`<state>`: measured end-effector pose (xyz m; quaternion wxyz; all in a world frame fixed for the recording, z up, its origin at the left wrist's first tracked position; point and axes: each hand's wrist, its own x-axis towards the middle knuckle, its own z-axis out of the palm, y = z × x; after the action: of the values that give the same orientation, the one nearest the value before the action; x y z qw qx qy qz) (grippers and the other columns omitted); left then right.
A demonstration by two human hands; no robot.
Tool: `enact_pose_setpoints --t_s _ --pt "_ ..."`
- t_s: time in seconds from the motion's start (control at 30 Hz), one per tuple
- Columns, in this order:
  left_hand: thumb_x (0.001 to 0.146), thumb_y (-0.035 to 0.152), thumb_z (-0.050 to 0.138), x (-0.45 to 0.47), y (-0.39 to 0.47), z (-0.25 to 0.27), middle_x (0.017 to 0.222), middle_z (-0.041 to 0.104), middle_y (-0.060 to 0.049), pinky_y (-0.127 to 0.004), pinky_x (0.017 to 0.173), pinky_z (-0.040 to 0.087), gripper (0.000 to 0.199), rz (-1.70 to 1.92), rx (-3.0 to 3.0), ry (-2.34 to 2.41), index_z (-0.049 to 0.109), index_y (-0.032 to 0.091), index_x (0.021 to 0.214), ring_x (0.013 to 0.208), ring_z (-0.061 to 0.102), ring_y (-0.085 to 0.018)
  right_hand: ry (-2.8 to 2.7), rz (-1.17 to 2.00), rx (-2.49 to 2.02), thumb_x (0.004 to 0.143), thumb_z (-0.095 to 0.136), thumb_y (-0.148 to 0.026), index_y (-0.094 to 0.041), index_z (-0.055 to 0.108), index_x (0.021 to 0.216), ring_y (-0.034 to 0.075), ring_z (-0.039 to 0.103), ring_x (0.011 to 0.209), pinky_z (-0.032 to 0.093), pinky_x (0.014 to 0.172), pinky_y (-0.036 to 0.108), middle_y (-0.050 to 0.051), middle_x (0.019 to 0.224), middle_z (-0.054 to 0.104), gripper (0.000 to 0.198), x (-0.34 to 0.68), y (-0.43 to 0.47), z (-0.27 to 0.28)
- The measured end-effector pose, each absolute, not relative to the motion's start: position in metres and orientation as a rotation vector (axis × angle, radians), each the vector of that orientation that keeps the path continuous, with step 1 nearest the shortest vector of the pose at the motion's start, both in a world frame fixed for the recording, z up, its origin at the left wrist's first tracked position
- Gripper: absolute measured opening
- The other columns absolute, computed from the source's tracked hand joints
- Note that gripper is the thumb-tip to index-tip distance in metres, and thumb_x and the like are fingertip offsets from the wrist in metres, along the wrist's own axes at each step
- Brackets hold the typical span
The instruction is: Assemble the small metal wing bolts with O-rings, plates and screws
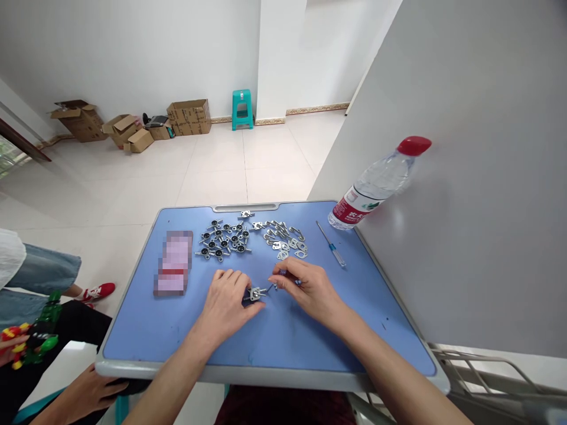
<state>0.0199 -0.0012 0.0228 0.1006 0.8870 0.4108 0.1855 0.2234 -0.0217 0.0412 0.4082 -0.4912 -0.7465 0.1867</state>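
Note:
My left hand (225, 300) is closed around a small metal valve-like fitting (256, 293), resting low over the blue table, with a flat plate on its top. Just right of it, my right hand (312, 288) is pinched, thumb against forefinger. Whatever is between those fingertips is too small to make out. A few tiny pieces lie under and beside the right fingers, partly hidden. Beyond my hands sits a cluster of similar metal fittings (225, 242) with black round centres. Hooked metal levers (278, 227) and flat oval plates (301, 254) lie to its right.
A screwdriver (332, 247) with a clear blue handle lies at right. A red-capped water bottle (372, 189) stands by the grey partition (478, 206). A blurred pink item (173, 262) occupies the table's left (146, 330). Another person sits at left, holding a colourful toy (42, 330).

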Motion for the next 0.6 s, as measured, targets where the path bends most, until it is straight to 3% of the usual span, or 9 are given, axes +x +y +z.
enact_pose_setpoints --t_s 0.17,0.33,0.4,0.5,0.6 --pt "0.079 0.042 0.072 0.008 -0.003 0.038 0.072 0.061 0.001 -0.035 0.070 0.036 0.030 0.461 2.561 1.231 0.054 0.019 0.072 0.068 0.055 -0.019 -1.819 0.453 -1.209 0.095 0.056 -0.029 -0.020 0.063 0.082 0.013 0.054 0.057 0.044 0.055 0.024 0.001 0.069 0.063 0.017 0.222 -0.019 0.034" --pt "0.088 0.024 0.060 0.002 -0.008 0.052 0.068 0.065 0.003 -0.034 0.074 0.039 0.011 0.343 2.434 0.977 0.069 0.022 0.082 0.065 0.057 -0.015 -1.784 0.491 -1.203 0.093 0.057 -0.027 -0.021 0.065 0.084 0.014 0.058 0.061 0.047 0.057 0.025 0.002 0.073 0.065 0.013 0.218 -0.017 0.031" --pt "0.087 0.018 0.058 0.002 -0.009 0.054 0.067 0.066 0.004 -0.033 0.074 0.039 0.015 0.276 2.399 0.900 0.072 0.024 0.087 0.064 0.057 -0.014 -1.753 0.537 -1.193 0.093 0.057 -0.027 -0.020 0.065 0.085 0.015 0.061 0.065 0.050 0.061 0.026 0.003 0.077 0.067 0.013 0.217 -0.016 0.030" --pt "0.087 0.015 0.058 0.000 -0.008 0.056 0.063 0.062 0.006 -0.033 0.075 0.041 0.018 0.253 2.347 0.843 0.070 0.024 0.077 0.061 0.056 -0.013 -1.652 0.612 -1.179 0.092 0.059 -0.030 -0.021 0.066 0.084 0.016 0.063 0.071 0.054 0.066 0.029 0.004 0.082 0.068 0.014 0.219 -0.015 0.031" --pt "0.086 0.016 0.060 -0.003 -0.004 0.056 0.077 0.064 0.003 -0.035 0.081 0.043 0.011 0.398 2.306 0.992 0.065 0.022 0.078 0.077 0.058 -0.016 -1.483 0.671 -1.202 0.087 0.065 -0.034 -0.020 0.066 0.084 0.017 0.064 0.074 0.055 0.067 0.030 0.004 0.085 0.067 0.014 0.222 -0.014 0.033"
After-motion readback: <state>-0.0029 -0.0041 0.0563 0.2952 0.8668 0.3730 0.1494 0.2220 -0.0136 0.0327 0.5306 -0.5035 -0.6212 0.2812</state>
